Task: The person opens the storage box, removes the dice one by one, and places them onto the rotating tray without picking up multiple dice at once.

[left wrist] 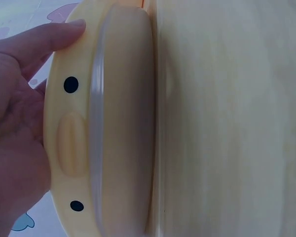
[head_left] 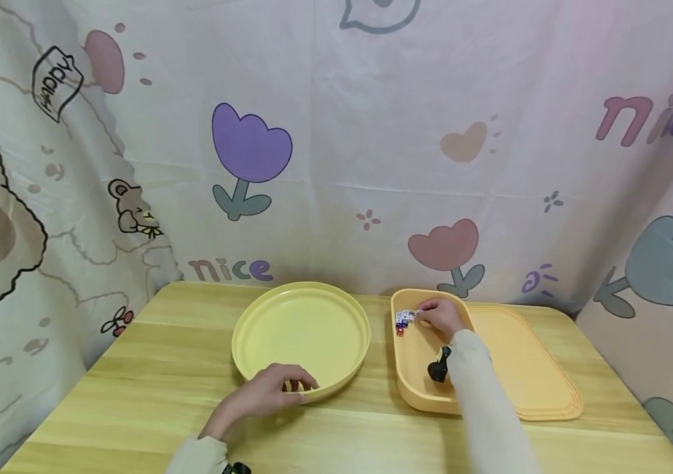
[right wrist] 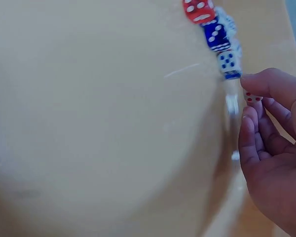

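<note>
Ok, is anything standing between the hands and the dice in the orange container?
For the right hand, nothing visible: it pinches a white die with red pips, other dice close by. For the left hand, holding the round tray, the wall of the orange container stands between.

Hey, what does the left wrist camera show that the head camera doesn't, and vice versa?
Only the left wrist view shows two black dots and a raised oval on the outer wall of the round yellow tray. Only the head view shows the right hand and the dice, inside the orange bin. Both show the left hand gripping the tray, the wooden table and the patterned curtain.
</note>
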`<state>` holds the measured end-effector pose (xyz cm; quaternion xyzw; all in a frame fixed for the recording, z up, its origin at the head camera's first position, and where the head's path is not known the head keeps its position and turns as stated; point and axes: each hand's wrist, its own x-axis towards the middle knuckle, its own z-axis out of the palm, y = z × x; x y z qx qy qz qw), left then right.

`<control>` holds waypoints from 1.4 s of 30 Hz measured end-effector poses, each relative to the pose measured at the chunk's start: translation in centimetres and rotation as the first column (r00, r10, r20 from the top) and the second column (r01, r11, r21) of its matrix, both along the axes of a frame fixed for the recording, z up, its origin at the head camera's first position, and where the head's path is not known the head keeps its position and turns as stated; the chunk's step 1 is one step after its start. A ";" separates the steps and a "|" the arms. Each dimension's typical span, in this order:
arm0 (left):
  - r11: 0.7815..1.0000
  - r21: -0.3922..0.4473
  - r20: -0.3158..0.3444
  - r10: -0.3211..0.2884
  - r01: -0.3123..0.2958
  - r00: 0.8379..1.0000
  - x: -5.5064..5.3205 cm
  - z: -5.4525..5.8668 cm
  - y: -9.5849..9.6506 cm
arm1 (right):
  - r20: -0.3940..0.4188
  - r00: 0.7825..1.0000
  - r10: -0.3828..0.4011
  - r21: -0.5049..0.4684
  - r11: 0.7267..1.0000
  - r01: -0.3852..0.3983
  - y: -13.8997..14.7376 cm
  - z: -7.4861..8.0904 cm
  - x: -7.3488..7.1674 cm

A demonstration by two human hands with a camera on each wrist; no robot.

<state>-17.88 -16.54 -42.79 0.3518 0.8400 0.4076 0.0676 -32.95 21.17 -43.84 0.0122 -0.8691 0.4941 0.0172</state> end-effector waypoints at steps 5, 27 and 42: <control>1.000 -0.003 -0.002 0.003 -0.003 1.000 0.0 -0.2 -0.1 | -0.003 0.999 0.033 -0.023 0.999 -0.033 -0.1 1.3 0.3; 1.000 0.001 -0.014 -0.001 0.001 1.000 -0.2 0.0 -0.1 | -0.101 0.987 0.124 -0.021 0.992 -0.127 -2.4 6.1 3.5; 1.000 0.020 -0.020 -0.016 0.017 1.000 -0.4 -0.3 -0.2 | -0.235 0.943 0.236 -0.044 0.967 -0.253 -6.6 6.9 7.7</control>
